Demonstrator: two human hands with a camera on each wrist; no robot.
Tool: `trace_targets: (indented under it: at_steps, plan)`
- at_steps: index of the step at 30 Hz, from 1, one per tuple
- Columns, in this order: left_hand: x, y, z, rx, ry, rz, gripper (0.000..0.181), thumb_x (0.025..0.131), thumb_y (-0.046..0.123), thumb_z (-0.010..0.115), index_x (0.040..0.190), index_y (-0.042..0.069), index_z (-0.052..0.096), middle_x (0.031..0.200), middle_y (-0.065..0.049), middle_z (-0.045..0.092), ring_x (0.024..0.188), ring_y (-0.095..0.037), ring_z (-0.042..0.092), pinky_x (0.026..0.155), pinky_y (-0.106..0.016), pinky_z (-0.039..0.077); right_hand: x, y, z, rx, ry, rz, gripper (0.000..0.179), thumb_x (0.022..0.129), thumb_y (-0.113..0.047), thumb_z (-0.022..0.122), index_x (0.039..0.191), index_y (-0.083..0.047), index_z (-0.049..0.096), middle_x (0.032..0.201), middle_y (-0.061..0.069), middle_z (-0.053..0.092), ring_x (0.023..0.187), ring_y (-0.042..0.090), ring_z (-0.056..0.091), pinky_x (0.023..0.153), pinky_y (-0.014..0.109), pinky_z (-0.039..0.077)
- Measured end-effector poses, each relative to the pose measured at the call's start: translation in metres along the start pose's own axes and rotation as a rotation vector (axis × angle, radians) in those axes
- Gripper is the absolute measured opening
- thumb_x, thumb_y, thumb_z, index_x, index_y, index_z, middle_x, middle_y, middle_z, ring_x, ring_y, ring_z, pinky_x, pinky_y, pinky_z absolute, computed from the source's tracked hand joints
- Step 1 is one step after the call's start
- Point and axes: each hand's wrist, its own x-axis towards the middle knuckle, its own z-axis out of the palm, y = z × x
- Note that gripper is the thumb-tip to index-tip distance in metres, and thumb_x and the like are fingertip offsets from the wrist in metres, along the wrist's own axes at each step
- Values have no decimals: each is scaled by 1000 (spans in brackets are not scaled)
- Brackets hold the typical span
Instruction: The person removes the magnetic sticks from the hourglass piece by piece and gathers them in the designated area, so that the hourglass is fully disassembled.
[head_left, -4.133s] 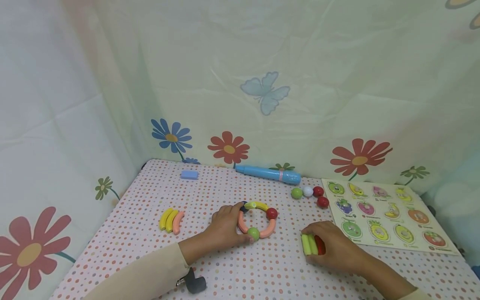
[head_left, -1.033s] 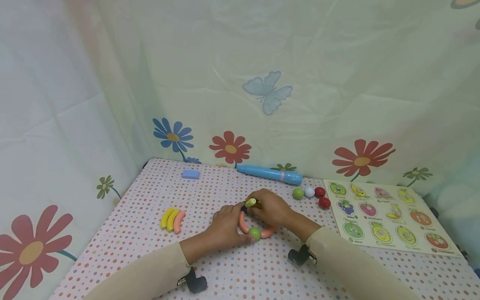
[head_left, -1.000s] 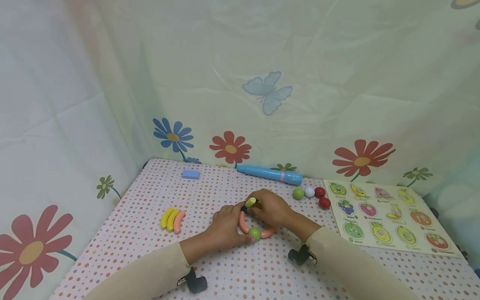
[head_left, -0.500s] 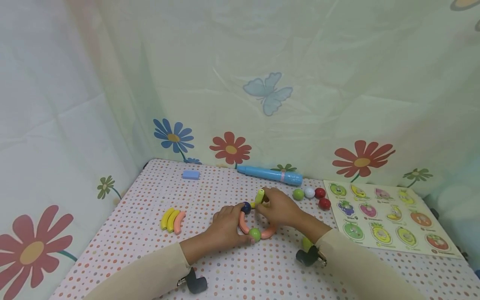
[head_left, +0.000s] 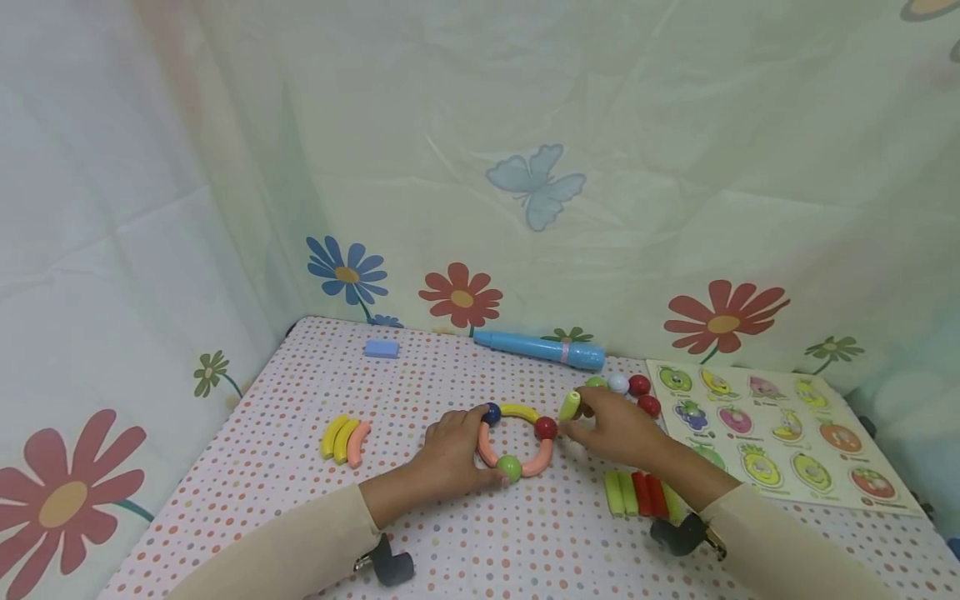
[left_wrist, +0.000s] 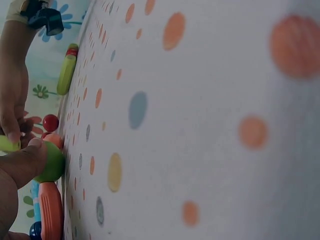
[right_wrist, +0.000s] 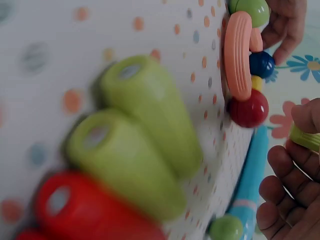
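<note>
A ring of curved magnetic rods and balls lies on the table: a yellow rod (head_left: 519,411), pink rods (head_left: 540,458), and blue (head_left: 492,414), red (head_left: 546,428) and green (head_left: 509,467) balls. My left hand (head_left: 447,460) holds its left side, fingers by the blue ball and thumb against the green one. Just right of the red ball, my right hand (head_left: 624,427) pinches a light green magnetic stick (head_left: 570,406) upright between thumb and index finger. The right wrist view shows that hand (right_wrist: 295,185) with its other fingers loosely bent.
Several green and red sticks (head_left: 651,495) lie in a row below my right forearm. Loose balls (head_left: 639,385) sit beside the fruit puzzle board (head_left: 750,492). A blue tube (head_left: 536,348) and blue block (head_left: 382,349) lie behind; curved yellow and pink rods (head_left: 341,440) at left.
My right hand has carried the green stick from beside the blue ball, over the yellow rod, rightward past the red ball. My left hand has stayed on the ring.
</note>
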Motion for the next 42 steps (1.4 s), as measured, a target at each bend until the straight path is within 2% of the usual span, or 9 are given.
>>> trace_targets:
  at_steps: [9, 16, 24, 26, 33, 42]
  plan:
    - [1, 0, 0, 5, 3, -11, 107, 77, 56, 86, 156, 4, 37, 147, -17, 49, 140, -32, 39, 110, -56, 33, -32, 23, -20, -11, -25, 50, 27, 89, -33, 80, 100, -14, 64, 90, -3, 60, 77, 16, 54, 63, 31, 50]
    - [2, 0, 1, 15, 4, -10, 107, 77, 58, 86, 156, 4, 37, 148, -17, 48, 141, -32, 39, 110, -57, 33, -61, 41, -34, -16, -61, 93, 29, 89, -35, 79, 99, -12, 66, 83, -4, 59, 74, 16, 52, 60, 30, 47]
    - [2, -1, 2, 10, 0, -12, 108, 76, 58, 85, 156, 5, 36, 149, -16, 48, 141, -32, 39, 110, -57, 33, -90, 59, -43, -68, -145, 247, 33, 89, -40, 79, 92, -11, 61, 73, -1, 54, 65, 16, 49, 54, 30, 40]
    - [1, -1, 3, 6, -1, -14, 108, 76, 58, 85, 156, 5, 36, 148, -16, 48, 141, -32, 39, 111, -57, 32, -96, 62, -44, -72, -167, 262, 33, 89, -39, 79, 90, -11, 61, 72, -1, 53, 65, 16, 49, 55, 30, 39]
    - [2, -2, 3, 3, -1, -17, 108, 77, 58, 85, 156, 5, 36, 149, -16, 48, 142, -31, 38, 111, -57, 31, -110, 75, -43, -49, -223, 266, 31, 89, -35, 78, 84, -12, 59, 70, 0, 52, 65, 16, 47, 55, 29, 35]
    - [3, -2, 3, 3, 5, -17, 108, 76, 58, 86, 156, 5, 37, 148, -16, 49, 141, -31, 38, 111, -56, 32, -118, 85, -38, -22, -297, 311, 31, 88, -34, 79, 82, -11, 60, 69, 1, 52, 66, 16, 48, 56, 29, 35]
